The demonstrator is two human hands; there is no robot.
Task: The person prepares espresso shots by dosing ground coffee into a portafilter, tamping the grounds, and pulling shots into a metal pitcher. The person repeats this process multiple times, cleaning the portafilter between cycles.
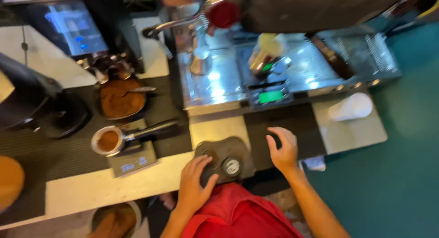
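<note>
We see the left hand [194,183] lying flat, fingers spread, on the near-left part of a dark tamping station [225,159] that sits at the front edge of the pale surface [91,187]; it presses on the pad without closing around anything. A round metal-topped tamper [232,166] stands in the station just beside that hand's fingertips. The right hand [283,150] rests open, fingers loosely apart, on a black mat [292,124] to the right of the station, gripping nothing. To the left, a portafilter [109,140] filled with brown ground coffee lies on a small grey scale [132,162], its dark handle pointing right. Behind it stands a dark bowl of coffee grounds [121,98] with a spoon resting across it. Farther back, the steel drip tray of an espresso machine [228,73] carries a small glass, with a green-lit scale [270,97] at its front edge. A white paper cup [351,107] lies on its side on a pale tray at the right.
</note>
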